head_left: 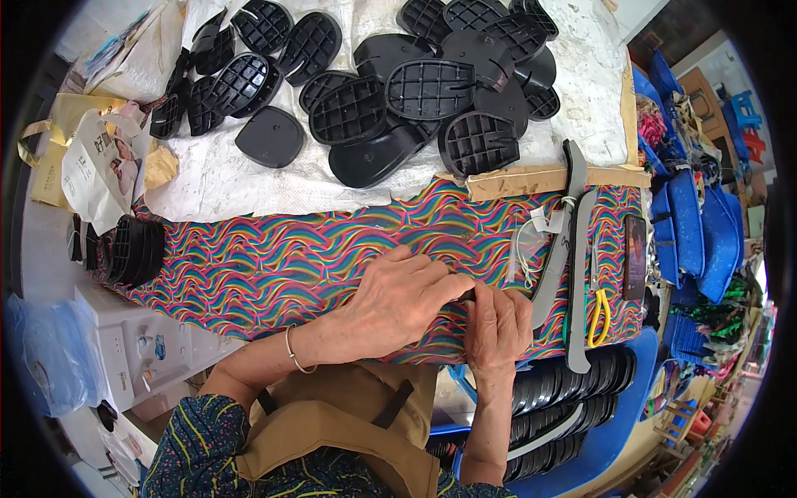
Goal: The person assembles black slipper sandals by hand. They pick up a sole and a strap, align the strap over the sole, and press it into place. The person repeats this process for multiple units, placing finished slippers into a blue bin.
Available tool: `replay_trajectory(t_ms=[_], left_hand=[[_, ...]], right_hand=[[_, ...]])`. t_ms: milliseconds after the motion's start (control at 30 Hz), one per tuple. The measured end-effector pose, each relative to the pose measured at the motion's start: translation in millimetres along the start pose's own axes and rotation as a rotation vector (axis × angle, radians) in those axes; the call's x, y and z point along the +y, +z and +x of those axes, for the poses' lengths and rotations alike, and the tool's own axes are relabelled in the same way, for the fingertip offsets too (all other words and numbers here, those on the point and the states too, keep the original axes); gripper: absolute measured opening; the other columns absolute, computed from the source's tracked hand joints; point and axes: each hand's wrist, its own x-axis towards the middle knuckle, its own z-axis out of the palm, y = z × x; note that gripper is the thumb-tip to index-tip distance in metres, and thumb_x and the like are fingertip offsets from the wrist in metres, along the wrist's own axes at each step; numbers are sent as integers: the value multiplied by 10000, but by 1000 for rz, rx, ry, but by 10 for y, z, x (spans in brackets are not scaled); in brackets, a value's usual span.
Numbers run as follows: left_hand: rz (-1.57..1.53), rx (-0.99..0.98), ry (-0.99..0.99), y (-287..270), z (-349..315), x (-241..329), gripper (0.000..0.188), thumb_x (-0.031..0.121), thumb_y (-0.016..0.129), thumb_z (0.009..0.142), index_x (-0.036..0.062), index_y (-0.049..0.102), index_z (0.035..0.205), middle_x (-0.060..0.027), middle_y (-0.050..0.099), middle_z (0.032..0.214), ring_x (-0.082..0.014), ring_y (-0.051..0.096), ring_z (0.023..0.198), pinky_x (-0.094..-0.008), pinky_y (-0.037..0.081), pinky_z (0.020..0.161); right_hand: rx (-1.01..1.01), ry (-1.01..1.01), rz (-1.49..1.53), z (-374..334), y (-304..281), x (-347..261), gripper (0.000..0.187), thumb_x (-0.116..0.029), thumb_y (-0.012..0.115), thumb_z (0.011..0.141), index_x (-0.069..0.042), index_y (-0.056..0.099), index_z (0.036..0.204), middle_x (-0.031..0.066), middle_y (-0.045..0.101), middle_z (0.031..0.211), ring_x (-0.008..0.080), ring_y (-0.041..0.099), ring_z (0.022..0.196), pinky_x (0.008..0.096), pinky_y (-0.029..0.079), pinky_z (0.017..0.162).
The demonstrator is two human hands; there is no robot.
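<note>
Barely visible dark tool (466,294) between both hands (448,311), patterned cloth (274,266) beneath.

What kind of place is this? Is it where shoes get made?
Probably a small shoe-making workshop. A heap of black heel pieces lies on the worktable, both hands press on rainbow wavy-patterned sheet material, and long grey sole strips and yellow-handled scissors lie beside them.

Rainbow wavy-striped cloth (274,266), black gridded soles (430,88), white sheet (224,178), yellow-handled scissors (599,319), blue crates (706,232).
</note>
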Motion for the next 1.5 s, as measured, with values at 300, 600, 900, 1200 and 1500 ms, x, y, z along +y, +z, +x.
replay_trajectory(t_ms=[300, 600, 900, 1200, 1500], left_hand=[[-64, -27, -95, 30, 20, -5, 456, 8, 718, 647, 90, 656, 1091, -70, 666, 925, -253, 634, 784, -402, 469, 723], [-66, 54, -63, 30, 7, 5, 460, -9, 760, 597, 78, 645, 1033, -65, 636, 834, -258, 626, 758, -394, 461, 690], [-94, 143, -47, 52, -104, -70, 400, 14, 795, 582, 66, 646, 949, -69, 638, 829, -262, 629, 740, -385, 438, 631], [-387, 148, -82, -214, -222, -185, 223, 29, 766, 669, 108, 746, 877, -87, 631, 1013, -247, 607, 960, -378, 455, 833], [-686, 115, 209, -216, -196, -16, 254, -36, 690, 727, 146, 764, 888, -139, 543, 1267, -334, 511, 1241, -562, 317, 1102]], right_hand=[[10, 72, -61, -42, 19, -21, 237, -56, 728, 814, 25, 654, 1025, 117, 626, 862, 306, 603, 790, 391, 505, 639], [-2, 234, 13, -149, 102, -111, 126, -74, 695, 857, 1, 594, 854, 133, 531, 734, 320, 528, 680, 415, 428, 573], [117, 417, 180, -217, 155, -288, 144, -64, 702, 855, -14, 577, 803, 121, 504, 690, 313, 485, 628, 409, 378, 550], [-4, 1003, 1054, -455, -277, -562, 373, -216, 613, 962, -6, 571, 657, 61, 512, 565, 137, 505, 530, 272, 379, 496], [166, 1581, 1697, -67, -86, -468, 479, -385, 480, 1031, 50, 588, 1202, 140, 683, 1083, 208, 687, 943, 335, 561, 825]])
